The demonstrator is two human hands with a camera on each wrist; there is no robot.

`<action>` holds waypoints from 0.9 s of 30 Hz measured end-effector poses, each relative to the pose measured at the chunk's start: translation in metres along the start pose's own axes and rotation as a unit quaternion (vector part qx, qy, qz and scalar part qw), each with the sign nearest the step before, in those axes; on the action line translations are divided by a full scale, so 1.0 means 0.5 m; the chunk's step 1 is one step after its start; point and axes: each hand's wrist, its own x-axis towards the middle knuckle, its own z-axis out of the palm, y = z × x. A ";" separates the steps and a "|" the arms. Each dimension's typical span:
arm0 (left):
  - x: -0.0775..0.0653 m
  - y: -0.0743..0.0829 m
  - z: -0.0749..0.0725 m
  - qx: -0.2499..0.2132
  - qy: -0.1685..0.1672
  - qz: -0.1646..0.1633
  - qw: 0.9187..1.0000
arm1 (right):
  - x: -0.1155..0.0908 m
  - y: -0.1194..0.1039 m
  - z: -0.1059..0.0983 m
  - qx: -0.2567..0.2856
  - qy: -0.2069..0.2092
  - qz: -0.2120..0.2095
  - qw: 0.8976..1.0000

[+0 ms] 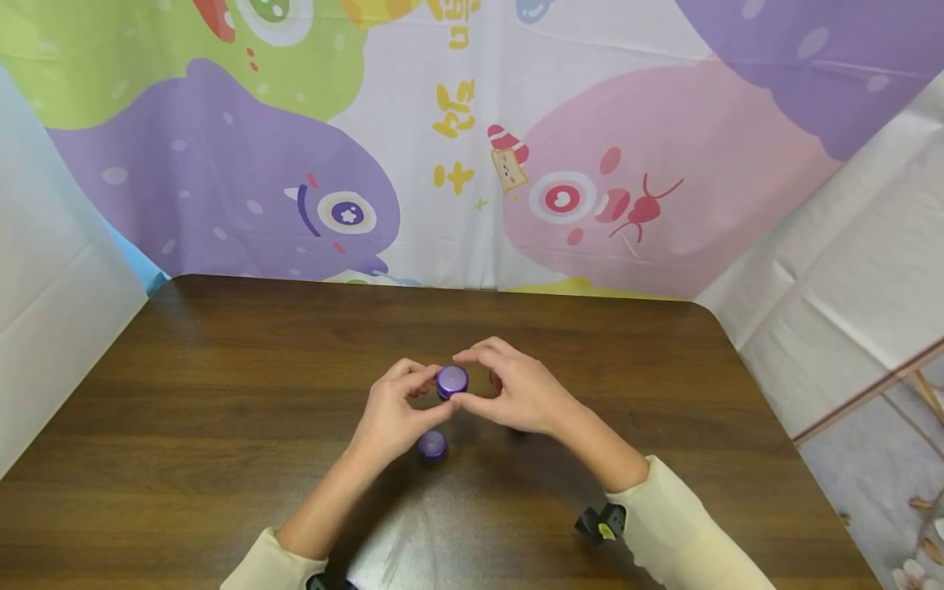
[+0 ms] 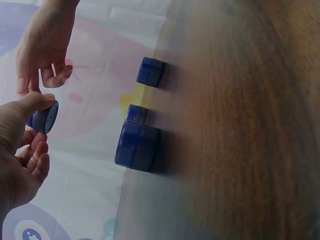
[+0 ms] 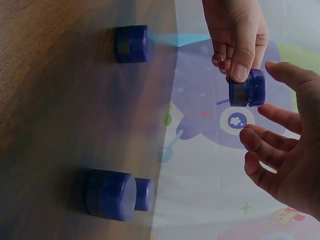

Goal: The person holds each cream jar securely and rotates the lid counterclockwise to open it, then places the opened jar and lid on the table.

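Observation:
A small purple lidded jar [image 1: 452, 382] is held up above the table. My left hand [image 1: 394, 410] pinches its body between thumb and fingers. In the right wrist view the lid [image 3: 258, 87] sits on the jar's body, facing my right hand [image 3: 285, 135]. The thumb and fingers of that hand are spread around the lid, with a gap visible there. On the table, a second purple jar [image 1: 433, 444] stands just below the left hand. Both wrist views show two more standing close together, a larger jar [image 3: 110, 195] and another jar [image 3: 144, 194]; my right hand and arm largely hide them in the head view.
The brown wooden table [image 1: 221, 393] has rounded far corners. Behind it hangs a printed cartoon cloth [image 1: 413, 147], and pale cloth panels [image 1: 59, 270] flank the sides. Dark wrist cameras [image 1: 601, 523] sit at the cream sleeves.

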 end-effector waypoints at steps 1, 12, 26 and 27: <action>0.000 0.000 0.000 0.001 0.001 0.001 1.000 | 0.000 0.000 0.000 0.000 0.001 0.002 1.000; 0.001 0.003 0.000 0.004 0.006 0.009 1.000 | 0.001 0.002 0.003 -0.003 0.010 0.001 1.000; 0.000 0.000 0.003 0.003 0.000 -0.001 1.000 | 0.001 0.004 0.004 -0.003 0.007 0.001 1.000; 0.000 0.000 0.003 0.004 0.000 -0.001 1.000 | 0.001 0.004 0.004 -0.003 0.008 0.002 1.000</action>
